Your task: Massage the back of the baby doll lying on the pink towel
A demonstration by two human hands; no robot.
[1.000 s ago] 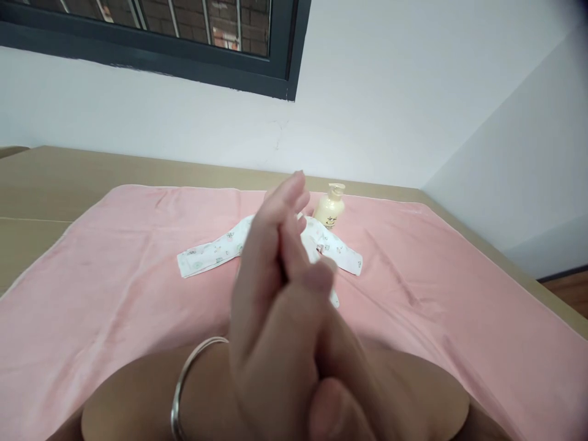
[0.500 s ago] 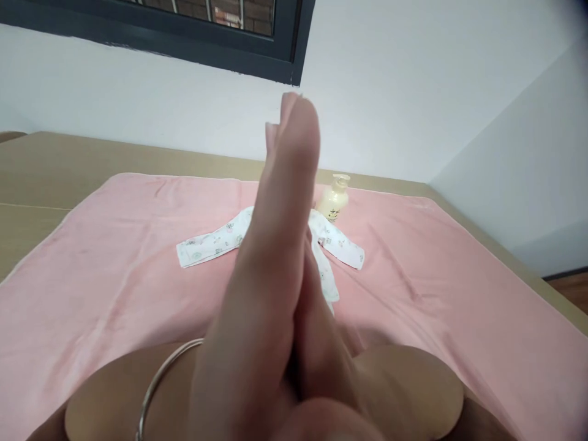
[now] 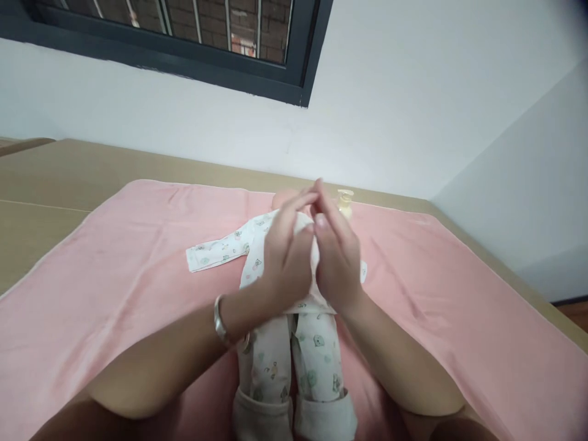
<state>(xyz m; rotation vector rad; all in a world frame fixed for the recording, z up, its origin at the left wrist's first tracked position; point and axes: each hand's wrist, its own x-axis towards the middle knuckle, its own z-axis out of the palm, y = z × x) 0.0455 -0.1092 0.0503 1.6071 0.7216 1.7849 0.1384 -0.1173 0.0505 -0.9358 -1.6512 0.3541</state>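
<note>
Left hand [image 3: 288,260] and right hand [image 3: 339,260], bare: being held cupped, fingertips being touched together at twelve o'clock. Grip: fingers being loosely curved around a hollow, its contents being hidden. Bracelet [image 3: 220,320], silver: being worn on the left wrist. Shirt [image 3: 254,264], white, patterned: being partly covered from view by the hands, one sleeve being stretched towards nine o'clock; contact cannot be told. Trousers [image 3: 316,355], matching: being laid at six o'clock from the hands. Bottle [image 3: 345,208], pump-topped: being partly hidden at one o'clock. Blanket [image 3: 151,263], pink: being spread beneath the clothes.
</note>
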